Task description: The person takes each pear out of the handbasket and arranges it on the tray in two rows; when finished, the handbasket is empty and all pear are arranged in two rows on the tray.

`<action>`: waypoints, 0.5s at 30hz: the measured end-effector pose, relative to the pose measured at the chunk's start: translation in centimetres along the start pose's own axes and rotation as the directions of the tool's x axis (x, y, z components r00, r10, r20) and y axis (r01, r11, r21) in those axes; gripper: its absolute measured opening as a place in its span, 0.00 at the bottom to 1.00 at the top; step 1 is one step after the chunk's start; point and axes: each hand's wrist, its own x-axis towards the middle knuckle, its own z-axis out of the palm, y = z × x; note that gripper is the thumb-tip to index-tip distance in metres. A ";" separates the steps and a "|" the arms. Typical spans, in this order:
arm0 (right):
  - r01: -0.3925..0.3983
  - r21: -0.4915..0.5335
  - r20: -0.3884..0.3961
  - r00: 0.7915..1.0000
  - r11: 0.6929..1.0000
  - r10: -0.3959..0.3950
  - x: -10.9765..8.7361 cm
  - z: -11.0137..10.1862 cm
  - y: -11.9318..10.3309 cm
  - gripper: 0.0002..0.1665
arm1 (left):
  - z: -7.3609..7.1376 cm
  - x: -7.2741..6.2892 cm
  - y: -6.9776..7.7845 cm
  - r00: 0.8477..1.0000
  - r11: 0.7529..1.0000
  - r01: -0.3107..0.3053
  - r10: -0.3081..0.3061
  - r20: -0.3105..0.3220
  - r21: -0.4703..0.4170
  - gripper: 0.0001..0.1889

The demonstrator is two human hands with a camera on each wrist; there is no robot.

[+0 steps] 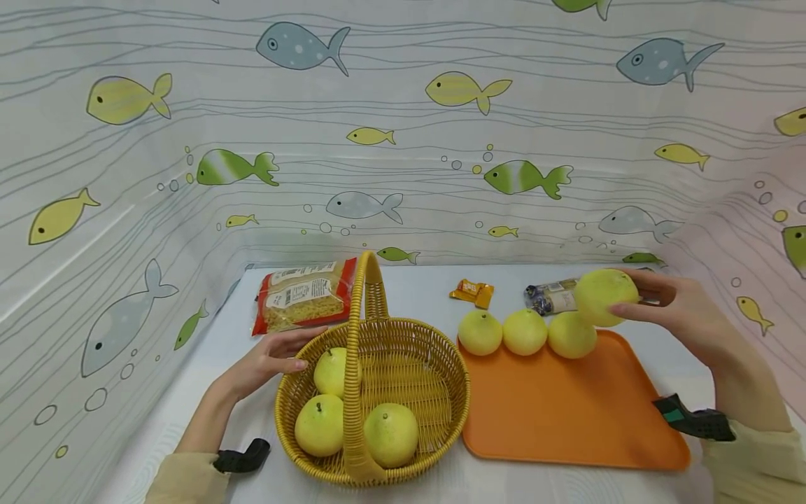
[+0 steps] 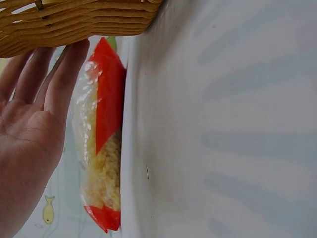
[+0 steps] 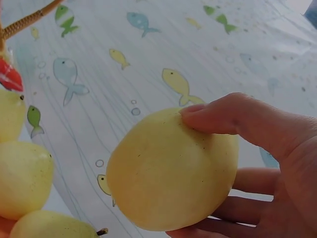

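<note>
My right hand holds a pale yellow pear above the far right corner of an orange tray. In the right wrist view, the thumb lies on top of this pear, with the fingers around its far side. My left hand is at the left rim of a woven basket with a tall handle. Its thumb overlaps the rim, while its fairly straight fingers reach the outer wall. Three pears lie in the basket, one being the front pear.
Three more pears, including the middle pear, line the tray's far edge. Behind the basket lies a red-edged clear bag of pasta. Orange wrapped sweets and a dark-patterned packet lie farther back, before a fish-patterned backdrop.
</note>
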 end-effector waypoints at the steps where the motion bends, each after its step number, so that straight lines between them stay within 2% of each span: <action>1: -0.005 -0.001 -0.003 1.000 1.000 0.005 0.0 -0.1 0.1 0.36 | 0.0 0.0 0.0 1.000 1.000 0.000 0.000 -0.001 0.000 0.30; 6: -0.006 0.000 -0.011 1.000 1.000 0.006 -0.1 -0.5 0.9 0.34 | 0.0 0.0 0.0 1.000 1.000 0.005 -0.005 -0.002 -0.002 0.30; 10: 0.023 -0.006 -0.016 1.000 1.000 -0.023 -0.3 -0.8 1.6 0.35 | 0.0 0.0 0.0 1.000 1.000 0.005 -0.005 -0.001 -0.001 0.30; 15: 0.003 -0.017 -0.023 1.000 1.000 -0.004 -0.3 -1.1 2.2 0.35 | 0.0 0.0 0.0 1.000 1.000 -0.004 0.004 0.002 -0.004 0.30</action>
